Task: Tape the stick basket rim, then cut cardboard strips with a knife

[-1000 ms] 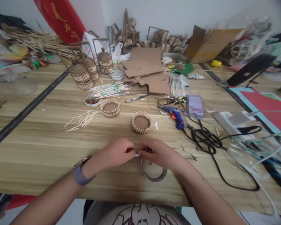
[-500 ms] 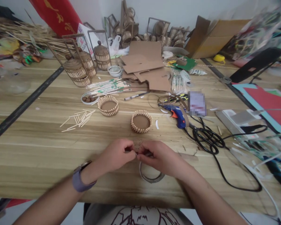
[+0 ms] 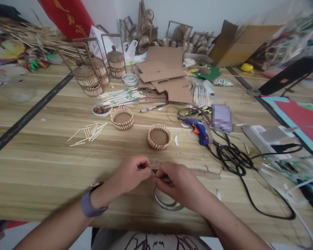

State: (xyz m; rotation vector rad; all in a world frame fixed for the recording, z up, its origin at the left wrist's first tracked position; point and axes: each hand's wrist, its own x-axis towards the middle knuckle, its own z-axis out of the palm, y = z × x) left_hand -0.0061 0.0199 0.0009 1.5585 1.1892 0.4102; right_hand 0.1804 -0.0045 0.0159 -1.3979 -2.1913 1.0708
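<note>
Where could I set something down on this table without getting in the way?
The widest bare patch is the left front, bordered by the loose sticks, the black strip and the left arm. A smaller one lies between those sticks and the left hand. The right is crowded with glue gun, black cable and power strip, the back with cardboard.
</note>
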